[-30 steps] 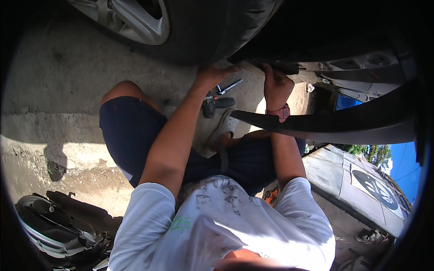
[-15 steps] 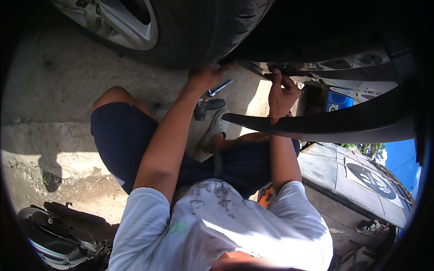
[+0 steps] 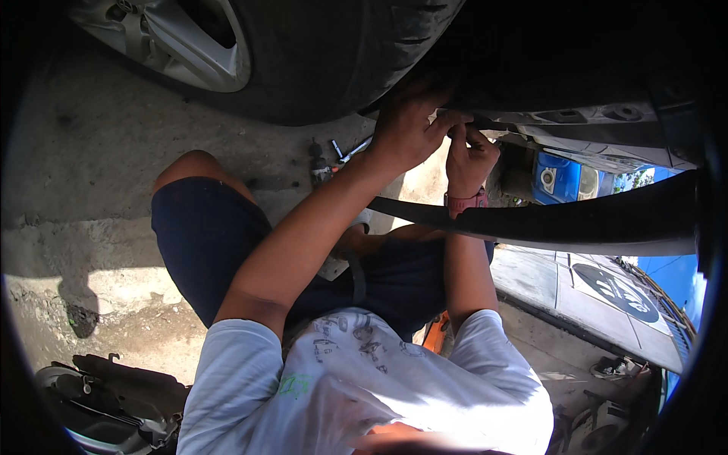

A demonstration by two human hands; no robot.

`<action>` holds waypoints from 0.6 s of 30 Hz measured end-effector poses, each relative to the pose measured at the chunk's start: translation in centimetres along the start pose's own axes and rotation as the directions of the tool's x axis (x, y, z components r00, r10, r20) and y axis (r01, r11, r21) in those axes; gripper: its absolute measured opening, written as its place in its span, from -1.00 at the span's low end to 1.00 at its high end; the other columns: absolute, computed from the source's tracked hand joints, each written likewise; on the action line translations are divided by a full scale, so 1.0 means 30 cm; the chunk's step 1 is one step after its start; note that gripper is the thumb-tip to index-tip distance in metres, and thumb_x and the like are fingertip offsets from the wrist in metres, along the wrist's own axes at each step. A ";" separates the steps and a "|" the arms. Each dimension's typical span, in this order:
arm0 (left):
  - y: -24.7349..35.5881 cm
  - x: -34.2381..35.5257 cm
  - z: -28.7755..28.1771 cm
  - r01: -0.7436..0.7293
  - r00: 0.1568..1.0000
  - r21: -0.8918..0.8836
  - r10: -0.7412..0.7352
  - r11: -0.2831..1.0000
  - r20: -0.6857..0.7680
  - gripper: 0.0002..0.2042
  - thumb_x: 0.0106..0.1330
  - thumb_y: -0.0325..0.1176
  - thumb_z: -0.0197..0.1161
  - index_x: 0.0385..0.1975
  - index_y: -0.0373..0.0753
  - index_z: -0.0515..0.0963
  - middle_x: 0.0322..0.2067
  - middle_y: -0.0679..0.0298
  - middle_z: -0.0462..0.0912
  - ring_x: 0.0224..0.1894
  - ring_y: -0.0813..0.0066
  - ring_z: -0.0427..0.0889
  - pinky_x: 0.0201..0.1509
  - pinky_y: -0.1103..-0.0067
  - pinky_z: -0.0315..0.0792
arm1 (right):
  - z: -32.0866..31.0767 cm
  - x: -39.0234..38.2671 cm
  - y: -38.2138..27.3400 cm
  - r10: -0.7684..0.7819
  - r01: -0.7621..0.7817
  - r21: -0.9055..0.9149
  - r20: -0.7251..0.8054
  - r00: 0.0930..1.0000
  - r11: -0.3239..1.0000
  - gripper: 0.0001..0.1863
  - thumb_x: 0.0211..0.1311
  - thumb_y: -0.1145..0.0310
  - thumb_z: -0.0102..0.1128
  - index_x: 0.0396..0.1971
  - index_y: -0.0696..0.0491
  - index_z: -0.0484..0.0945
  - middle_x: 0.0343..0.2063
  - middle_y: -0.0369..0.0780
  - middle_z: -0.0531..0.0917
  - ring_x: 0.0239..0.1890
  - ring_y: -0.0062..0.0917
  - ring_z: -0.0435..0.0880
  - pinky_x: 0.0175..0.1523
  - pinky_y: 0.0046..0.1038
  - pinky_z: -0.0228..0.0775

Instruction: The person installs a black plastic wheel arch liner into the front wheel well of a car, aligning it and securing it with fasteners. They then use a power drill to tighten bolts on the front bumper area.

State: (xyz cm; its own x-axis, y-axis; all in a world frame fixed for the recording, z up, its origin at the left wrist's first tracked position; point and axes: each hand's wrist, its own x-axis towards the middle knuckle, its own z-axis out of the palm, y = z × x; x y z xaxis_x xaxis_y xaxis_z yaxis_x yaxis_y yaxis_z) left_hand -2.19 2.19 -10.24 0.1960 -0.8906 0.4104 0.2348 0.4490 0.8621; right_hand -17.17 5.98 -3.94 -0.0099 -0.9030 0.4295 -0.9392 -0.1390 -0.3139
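My left hand (image 3: 413, 127) reaches up beside the tire (image 3: 318, 61), its thumb and fingertips pressed together at the shaded underside of the car body (image 3: 607, 114). What they pinch is too small and dark to tell; some fingers vanish in shadow. Just right of it, almost touching, my right hand (image 3: 472, 161) is closed with the fingertips at the same lower edge, and any thing within them is hidden. A red wristband (image 3: 465, 202) circles the right wrist. Across that forearm runs a long dark curved strip (image 3: 561, 222), in front of the arm.
On the concrete floor (image 3: 114, 159), a power drill (image 3: 321, 168) and a slim metal tool (image 3: 350, 152) lie partly behind my left forearm. An orange object (image 3: 435, 334) sits by my leg. A motorcycle (image 3: 114, 402) is at lower left; a blue vehicle (image 3: 557, 178) stands beyond.
My left hand has moved right and up from under the tire to beside my right hand. The right hand stays near its place, fingers more curled. The view has shifted slightly.
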 end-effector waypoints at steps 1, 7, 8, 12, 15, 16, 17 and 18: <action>0.011 0.004 0.002 -0.018 1.000 0.001 0.018 1.000 -0.017 -0.57 0.28 -0.22 0.48 0.02 -0.41 0.68 -0.03 -0.05 0.70 0.05 -0.07 0.67 0.14 0.21 0.54 | 0.003 0.000 -0.002 0.008 -0.008 -0.011 -0.004 1.000 1.000 -0.79 0.33 0.39 0.45 -0.40 0.25 0.79 -0.57 -0.06 0.78 -0.54 -0.46 0.78 -0.36 -0.47 0.47; 0.066 0.007 0.005 -0.083 0.988 0.154 0.102 0.985 -0.114 -0.69 0.32 -0.25 0.41 -0.07 -0.33 0.73 -0.08 0.01 0.71 -0.02 -0.04 0.66 0.14 0.19 0.50 | 0.004 -0.001 -0.025 0.066 -0.067 -0.052 -0.026 0.997 0.996 -0.78 0.34 0.37 0.43 -0.40 0.25 0.80 -0.59 -0.06 0.77 -0.55 -0.46 0.78 -0.38 -0.46 0.46; 0.065 0.011 -0.003 -0.081 0.991 0.175 0.099 0.981 -0.095 -0.70 0.32 -0.25 0.40 -0.08 -0.32 0.73 -0.08 0.03 0.72 -0.03 -0.03 0.66 0.15 0.19 0.48 | 0.006 0.000 -0.025 0.068 -0.069 -0.041 -0.032 0.997 0.997 -0.77 0.34 0.37 0.44 -0.40 0.25 0.79 -0.59 -0.06 0.77 -0.55 -0.46 0.77 -0.38 -0.46 0.46; 0.067 0.019 -0.011 -0.112 0.989 0.254 0.132 0.961 -0.062 -0.75 0.34 -0.26 0.38 -0.11 -0.28 0.74 -0.13 0.10 0.73 -0.06 0.04 0.66 0.19 0.20 0.43 | 0.016 0.002 -0.019 0.041 -0.041 0.015 -0.050 0.998 0.999 -0.76 0.34 0.35 0.45 -0.40 0.25 0.79 -0.60 -0.06 0.76 -0.56 -0.46 0.76 -0.38 -0.46 0.46; 0.078 0.003 0.001 -0.097 0.992 0.303 0.118 0.948 -0.054 -0.75 0.37 -0.25 0.37 -0.10 -0.27 0.73 -0.11 0.09 0.72 -0.02 0.03 0.64 0.21 0.19 0.41 | -0.005 0.000 -0.024 0.158 -0.158 -0.006 0.029 0.987 0.987 -0.75 0.34 0.34 0.46 -0.39 0.27 0.79 -0.58 -0.07 0.77 -0.53 -0.51 0.75 -0.34 -0.47 0.47; 0.078 -0.001 0.003 -0.097 0.993 0.320 0.115 0.942 -0.038 -0.74 0.38 -0.24 0.36 -0.09 -0.28 0.73 -0.10 0.08 0.72 0.00 0.02 0.64 0.22 0.19 0.41 | -0.022 -0.002 -0.032 0.142 -0.142 -0.008 0.038 0.989 0.990 -0.74 0.35 0.33 0.45 -0.40 0.27 0.78 -0.58 -0.08 0.77 -0.52 -0.53 0.75 -0.32 -0.48 0.47; 0.076 -0.004 0.003 -0.105 0.991 0.284 0.124 0.953 -0.050 -0.72 0.39 -0.23 0.36 -0.08 -0.30 0.72 -0.07 0.06 0.70 0.02 -0.01 0.63 0.21 0.18 0.42 | -0.042 -0.004 -0.043 0.142 -0.141 -0.011 0.047 0.989 0.990 -0.73 0.36 0.32 0.45 -0.40 0.27 0.78 -0.57 -0.09 0.78 -0.51 -0.56 0.74 -0.31 -0.49 0.48; 0.068 -0.004 -0.003 -0.122 0.988 0.249 0.142 0.961 -0.065 -0.71 0.40 -0.21 0.36 -0.07 -0.31 0.70 -0.04 0.04 0.69 0.04 -0.04 0.61 0.21 0.17 0.42 | -0.060 -0.002 -0.056 0.136 -0.135 -0.011 0.059 0.989 0.991 -0.71 0.37 0.31 0.45 -0.41 0.27 0.78 -0.56 -0.10 0.78 -0.50 -0.58 0.73 -0.29 -0.49 0.48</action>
State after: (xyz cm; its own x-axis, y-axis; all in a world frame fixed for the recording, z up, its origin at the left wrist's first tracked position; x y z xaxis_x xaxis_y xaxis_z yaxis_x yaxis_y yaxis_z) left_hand -1.65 3.22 -8.54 0.2887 -0.8111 0.5087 -0.0350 0.5220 0.8522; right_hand -16.22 7.00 -1.91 -0.1171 -0.9358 0.3327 -0.9330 -0.0111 -0.3596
